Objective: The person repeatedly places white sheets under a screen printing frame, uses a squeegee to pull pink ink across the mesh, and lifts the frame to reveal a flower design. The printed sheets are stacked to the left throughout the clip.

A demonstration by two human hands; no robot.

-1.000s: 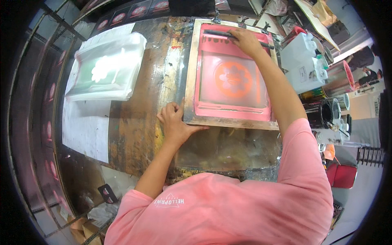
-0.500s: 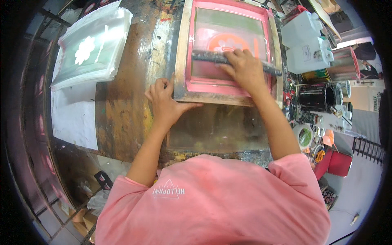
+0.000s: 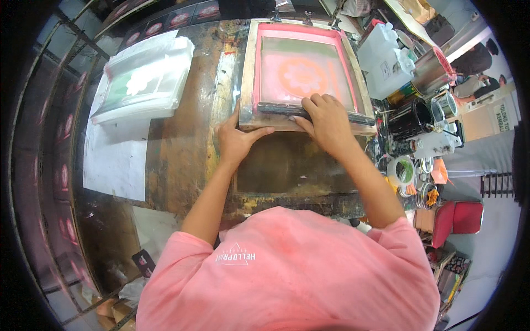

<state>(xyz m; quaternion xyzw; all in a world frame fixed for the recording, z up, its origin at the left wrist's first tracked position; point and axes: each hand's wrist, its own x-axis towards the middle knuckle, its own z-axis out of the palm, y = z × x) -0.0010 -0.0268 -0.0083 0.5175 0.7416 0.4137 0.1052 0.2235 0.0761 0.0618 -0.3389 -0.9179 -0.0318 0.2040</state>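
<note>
On the stained table (image 3: 182,149), hard against its far edge, lies the one wooden printing frame (image 3: 301,118), pink-edged mesh with a round flower stencil showing in the middle; everything else I place from that frame. To the frame's left, well apart, sits a single stack of clear-wrapped sheets (image 3: 144,77) with a white sheet of paper (image 3: 113,160) nearer me. To the frame's right stand one white jug (image 3: 386,58), one black tin (image 3: 409,117) and a clutter of pots I cannot count.

Across the frame's near end lies the one dark squeegee (image 3: 314,112). My right hand (image 3: 327,122) is closed over its middle, fingers curled on the blade's top. My left hand (image 3: 237,139) clamps the frame's near left corner, thumb along the front rail, fingers wrapped around the side.

To do this stroke well, I judge the blade should stay square to the frame's sides, tilted toward me with even pressure along its whole length, so the ink passes cleanly through the stencil. The left hand should press the frame flat, since any lift or slide would blur the print beneath. Two hands, one blade, one frame.
</note>
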